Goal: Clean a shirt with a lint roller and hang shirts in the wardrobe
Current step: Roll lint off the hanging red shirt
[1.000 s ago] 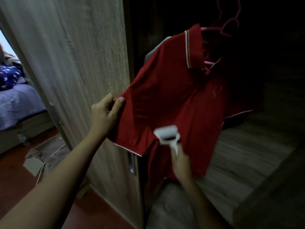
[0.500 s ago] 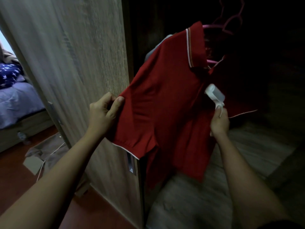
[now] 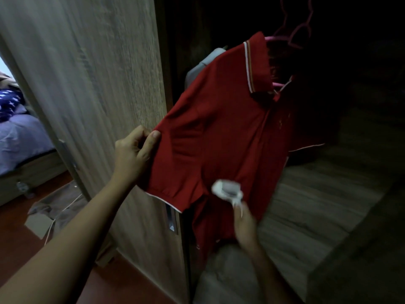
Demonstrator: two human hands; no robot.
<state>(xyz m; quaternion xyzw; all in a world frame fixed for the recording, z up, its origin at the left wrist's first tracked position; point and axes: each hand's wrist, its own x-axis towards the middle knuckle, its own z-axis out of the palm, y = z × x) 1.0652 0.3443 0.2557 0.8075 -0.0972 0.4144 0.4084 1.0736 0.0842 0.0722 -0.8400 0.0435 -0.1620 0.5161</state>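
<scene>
head view: red polo on its hanger, lint roller at the lower front

head camera looks down into an open wardrobe. a red polo shirt (image 3: 219, 139) hangs on a pink hanger (image 3: 281, 84) inside the dark opening. its collar is edged with a white and orange stripe, and its sleeve hems are piped in white. the left hand (image 3: 133, 154) pinches the edge of the near sleeve between thumb and curled fingers, holding the cloth out taut in front of the wardrobe door (image 3: 98, 84). the right hand (image 3: 245, 224), blurred, is wrapped round the handle of a white lint roller (image 3: 226, 189). the roller's head lies against the shirt's lower front, just beside the near sleeve hem. a small emblem (image 3: 281, 123) sits on the chest, too dim and small to read. a grey garment (image 3: 203, 62) shows behind the shirt's shoulder. below the shirt runs a wood-grain shelf (image 3: 317, 205). a metal handle (image 3: 172, 220) is set near the door's edge. left of the door stands a bed (image 3: 19, 137) with a blue-grey cover and a dark blue star-patterned cloth (image 3: 8, 104). a flat piece of cardboard (image 3: 37, 222) lies on the red floor (image 3: 13, 238).
</scene>
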